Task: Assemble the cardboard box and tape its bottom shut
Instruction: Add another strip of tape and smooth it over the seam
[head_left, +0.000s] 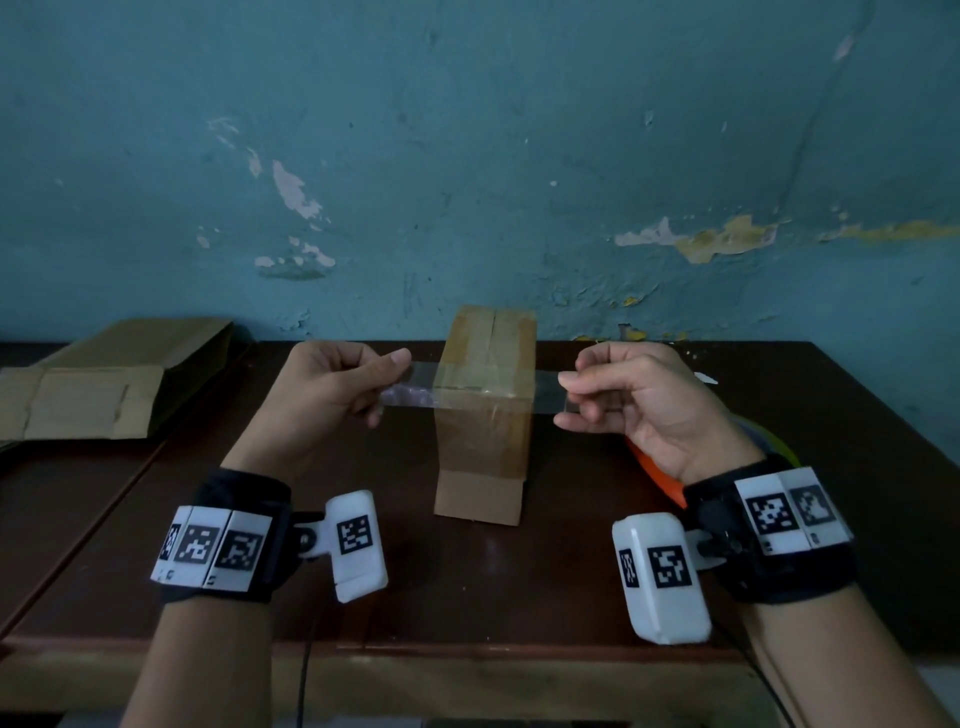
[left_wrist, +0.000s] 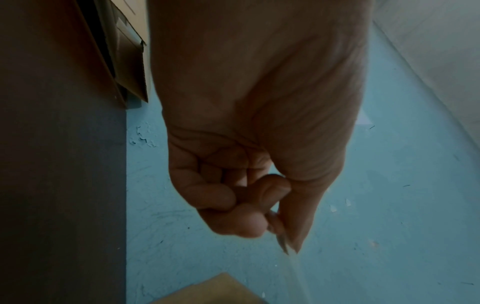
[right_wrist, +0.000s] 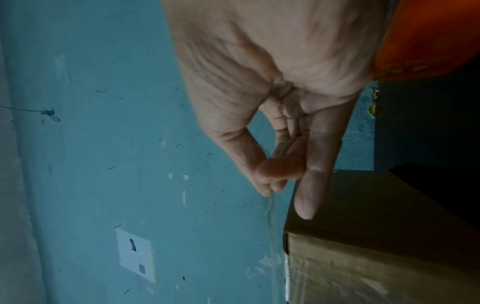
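A small brown cardboard box (head_left: 483, 415) stands upright on the dark wooden table (head_left: 467, 582), its closed flaps facing up. A strip of clear tape (head_left: 421, 387) stretches level across the box's near top edge. My left hand (head_left: 337, 387) pinches the strip's left end between thumb and forefinger. My right hand (head_left: 623, 395) pinches the right end, little finger extended. In the left wrist view the left hand's fingers (left_wrist: 233, 205) curl inward and the tape (left_wrist: 298, 273) runs away below them. The right wrist view has the right hand's fingertips (right_wrist: 270, 185) nipping the tape (right_wrist: 272, 236) beside the box (right_wrist: 376, 236).
A stack of flattened cardboard boxes (head_left: 98, 384) lies at the table's back left. An orange and green object (head_left: 660, 478) sits partly hidden under my right wrist. A peeling blue wall (head_left: 467, 156) rises right behind the table.
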